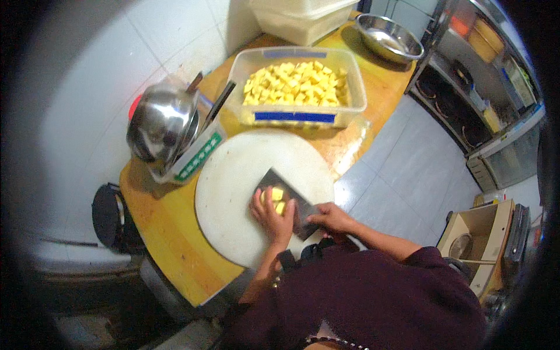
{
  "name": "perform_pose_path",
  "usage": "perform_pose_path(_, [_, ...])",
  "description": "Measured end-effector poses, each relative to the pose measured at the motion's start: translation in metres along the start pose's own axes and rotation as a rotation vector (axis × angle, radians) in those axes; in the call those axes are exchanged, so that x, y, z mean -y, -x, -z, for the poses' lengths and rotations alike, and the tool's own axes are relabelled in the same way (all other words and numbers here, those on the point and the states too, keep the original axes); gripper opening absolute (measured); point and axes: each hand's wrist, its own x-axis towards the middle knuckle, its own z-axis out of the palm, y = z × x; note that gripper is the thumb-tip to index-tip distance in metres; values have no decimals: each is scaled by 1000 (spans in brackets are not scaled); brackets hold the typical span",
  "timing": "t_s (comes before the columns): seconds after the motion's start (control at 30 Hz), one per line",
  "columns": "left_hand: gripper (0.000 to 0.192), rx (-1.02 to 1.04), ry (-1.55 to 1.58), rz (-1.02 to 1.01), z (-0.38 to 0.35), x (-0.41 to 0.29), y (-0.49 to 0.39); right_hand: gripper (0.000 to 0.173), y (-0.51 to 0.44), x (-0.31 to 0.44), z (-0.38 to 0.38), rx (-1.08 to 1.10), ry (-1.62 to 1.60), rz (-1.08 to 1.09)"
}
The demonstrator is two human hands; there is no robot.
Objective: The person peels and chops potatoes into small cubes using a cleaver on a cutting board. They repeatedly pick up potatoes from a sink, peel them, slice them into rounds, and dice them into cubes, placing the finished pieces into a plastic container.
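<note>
My right hand (331, 218) grips a cleaver (302, 210) whose broad dark blade lies flat, low over a round white cutting board (232, 175). Several pale yellow chunks (278, 199) of food, perhaps potato, rest on the blade. My left hand (274, 218) curls around them from the near left side, its fingertips against the chunks. Beyond the board stands a clear plastic bin (354, 114) with a blue strip, filled with pale yellow cubes (297, 85).
Left of the board, a box (199, 155) bearing writing holds knives beside a steel bowl (162, 118). A shallow steel basin (389, 38) and a whitish tub (297, 22) stand at the back of the wooden table (175, 236). Shelves (463, 96) are at right.
</note>
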Motion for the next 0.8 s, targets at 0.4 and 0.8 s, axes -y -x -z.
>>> perform_pose_path(0.4, [40, -307, 230, -531, 2, -98, -208, 20, 12, 114, 57, -230, -294, 473])
perform_pose_path(0.8, [19, -236, 209, -153, -6, -44, -164, 19, 18, 41, 105, -19, -412, 154])
